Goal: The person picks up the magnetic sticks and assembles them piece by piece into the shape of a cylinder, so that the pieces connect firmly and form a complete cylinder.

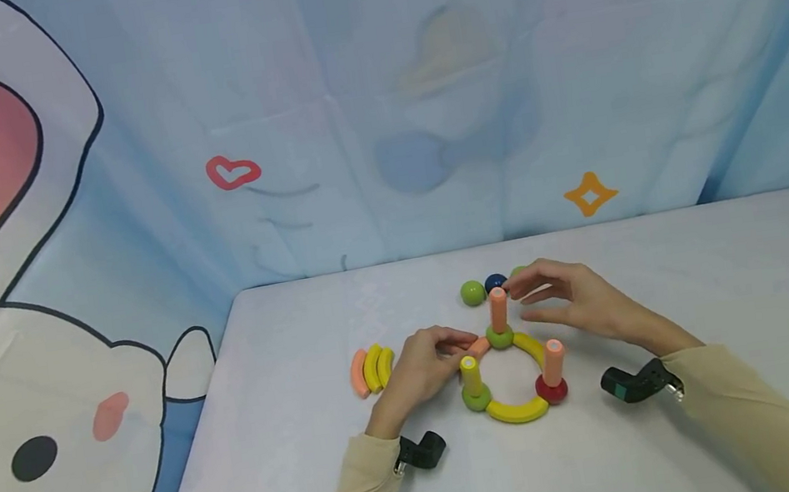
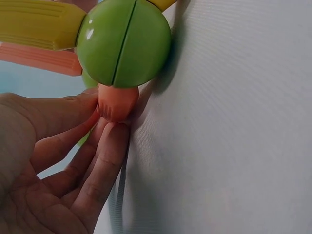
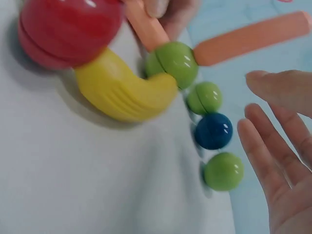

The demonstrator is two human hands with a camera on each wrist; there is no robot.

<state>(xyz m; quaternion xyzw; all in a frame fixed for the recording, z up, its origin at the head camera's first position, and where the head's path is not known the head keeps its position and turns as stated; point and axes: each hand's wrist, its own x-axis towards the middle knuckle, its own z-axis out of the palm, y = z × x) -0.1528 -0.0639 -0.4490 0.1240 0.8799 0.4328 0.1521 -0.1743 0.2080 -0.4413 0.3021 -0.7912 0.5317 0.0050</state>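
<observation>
A ring of balls and curved sticks lies on the table. My left hand [image 1: 426, 366] pinches an orange curved stick [image 2: 117, 103] between thumb and fingers, at the ring's left side. This stick reaches between the back green ball [image 1: 501, 338] and the left green ball [image 1: 476, 399]. A red ball [image 1: 552, 389] sits at the right, joined by yellow curved sticks [image 1: 519, 411]. Upright sticks rise from the balls: orange [image 1: 498, 313] at the back, orange [image 1: 553, 362] on the red ball, yellow [image 1: 470, 376] at left. Beside the back stick, my right hand [image 1: 580, 300] holds nothing, its fingers apart.
Behind the ring stand loose balls: a green ball [image 1: 473, 293], a blue ball [image 3: 213, 130] and another green one, partly behind the right hand in the head view. To the left lie an orange curved stick [image 1: 359, 374] and two yellow ones [image 1: 375, 368]. A printed curtain [image 1: 346, 118] hangs behind the table.
</observation>
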